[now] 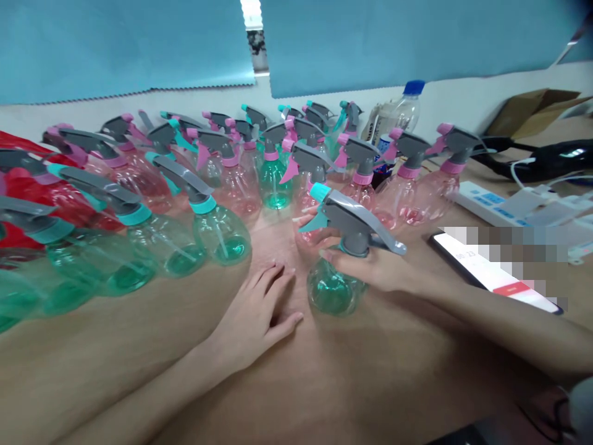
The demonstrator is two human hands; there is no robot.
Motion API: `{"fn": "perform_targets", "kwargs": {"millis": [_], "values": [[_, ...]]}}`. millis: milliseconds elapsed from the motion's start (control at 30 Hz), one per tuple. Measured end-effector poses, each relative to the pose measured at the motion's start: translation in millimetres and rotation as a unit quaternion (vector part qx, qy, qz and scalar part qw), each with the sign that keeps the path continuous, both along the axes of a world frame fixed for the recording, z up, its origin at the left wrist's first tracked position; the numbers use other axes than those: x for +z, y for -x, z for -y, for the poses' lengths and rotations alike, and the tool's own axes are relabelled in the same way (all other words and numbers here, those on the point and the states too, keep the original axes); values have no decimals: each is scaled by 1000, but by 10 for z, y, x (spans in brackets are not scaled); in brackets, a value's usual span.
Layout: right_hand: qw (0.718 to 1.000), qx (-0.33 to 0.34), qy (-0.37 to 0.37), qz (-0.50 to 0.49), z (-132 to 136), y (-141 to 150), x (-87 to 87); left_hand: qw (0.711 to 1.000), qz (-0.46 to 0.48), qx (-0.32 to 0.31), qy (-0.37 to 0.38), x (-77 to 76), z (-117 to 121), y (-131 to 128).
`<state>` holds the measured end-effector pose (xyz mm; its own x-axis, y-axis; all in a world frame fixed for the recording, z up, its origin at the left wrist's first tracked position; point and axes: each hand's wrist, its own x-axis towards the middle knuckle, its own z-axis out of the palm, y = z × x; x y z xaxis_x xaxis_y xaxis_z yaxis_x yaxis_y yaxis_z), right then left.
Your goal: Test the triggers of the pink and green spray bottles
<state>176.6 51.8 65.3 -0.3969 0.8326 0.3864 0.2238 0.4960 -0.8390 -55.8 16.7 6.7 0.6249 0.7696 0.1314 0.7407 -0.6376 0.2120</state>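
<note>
My right hand (370,269) is wrapped round the neck of a green spray bottle (334,290). The bottle has a grey trigger head with a turquoise nozzle and trigger, and stands upright on the table (296,383). My left hand (259,309) lies on the tabletop just left of that bottle, fingers loosely spread and holding nothing. Nearest to it on the left is another green spray bottle (222,235) with a turquoise collar. Behind my right hand stand pink spray bottles (361,191), partly hidden by the held bottle.
Several more green and pink spray bottles crowd the left and back. At the right are a phone (491,266), a white power strip (491,204) with plugs, and a cardboard box (532,111). A clear bottle with a blue cap (414,88) stands by the wall.
</note>
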Motion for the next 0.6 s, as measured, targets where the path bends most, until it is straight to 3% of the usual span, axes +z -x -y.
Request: {"fn": "perform_targets", "kwargs": {"millis": [233, 500, 600], "values": [[999, 35, -13, 10, 6, -4, 72, 1000, 5, 1, -3, -16, -8, 14], [1000, 16, 11, 14, -16, 4, 107, 1000, 8, 3, 1, -22, 5, 15], [999, -9, -18, 42, 7, 18, 161, 1000, 12, 5, 1, -19, 9, 13]]}}
